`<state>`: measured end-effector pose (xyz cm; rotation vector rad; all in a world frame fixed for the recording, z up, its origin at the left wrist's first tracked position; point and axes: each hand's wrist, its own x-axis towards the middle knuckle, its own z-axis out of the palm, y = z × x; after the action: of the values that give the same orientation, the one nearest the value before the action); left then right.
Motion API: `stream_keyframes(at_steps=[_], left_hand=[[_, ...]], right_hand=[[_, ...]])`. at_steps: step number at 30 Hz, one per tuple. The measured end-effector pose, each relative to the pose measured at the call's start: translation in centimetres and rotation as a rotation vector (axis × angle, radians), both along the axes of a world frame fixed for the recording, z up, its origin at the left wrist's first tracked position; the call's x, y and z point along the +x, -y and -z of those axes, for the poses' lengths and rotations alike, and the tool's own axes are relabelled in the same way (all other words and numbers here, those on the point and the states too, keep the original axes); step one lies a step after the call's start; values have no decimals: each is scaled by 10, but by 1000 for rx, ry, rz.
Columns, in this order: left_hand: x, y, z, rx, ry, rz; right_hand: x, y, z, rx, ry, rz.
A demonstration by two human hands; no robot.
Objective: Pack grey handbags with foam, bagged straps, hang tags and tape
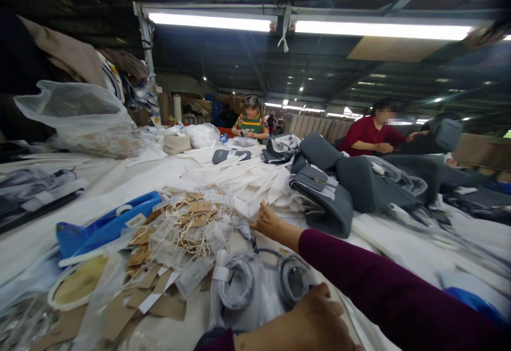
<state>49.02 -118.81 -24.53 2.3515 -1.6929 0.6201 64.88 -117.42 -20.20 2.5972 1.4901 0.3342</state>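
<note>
My right hand (275, 226) stretches forward to the pile of thin white sheets (261, 183), its fingers at the near edge of one sheet. Close to me, my left hand (315, 322) is curled at the right side of a grey item in clear plastic (259, 287); what its fingers grip is hidden. Two plastic-wrapped coils (236, 282) lie on that item. Left of my hands spreads a heap of brown cardboard tags (191, 218) with white strings and small clear bags. A blue tape dispenser (112, 220) lies beyond the heap's left side.
Dark grey padded cases (323, 197) are piled at the right. A large clear plastic bag (80, 111) stands at the back left. One person in a patterned top (251, 125) works across the table; another in red (369, 135) handles a grey case at the right.
</note>
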Motion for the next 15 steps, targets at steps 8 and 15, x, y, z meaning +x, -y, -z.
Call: stream_keyframes(at_steps=[8,15], left_hand=[[-7,-2,-12,-25,-42,-3],[-9,-1,-36,20,-164,-44]], right_hand=[[-12,10,-42,-149,173,-148],[-67,65,-117,-88,396,-77]])
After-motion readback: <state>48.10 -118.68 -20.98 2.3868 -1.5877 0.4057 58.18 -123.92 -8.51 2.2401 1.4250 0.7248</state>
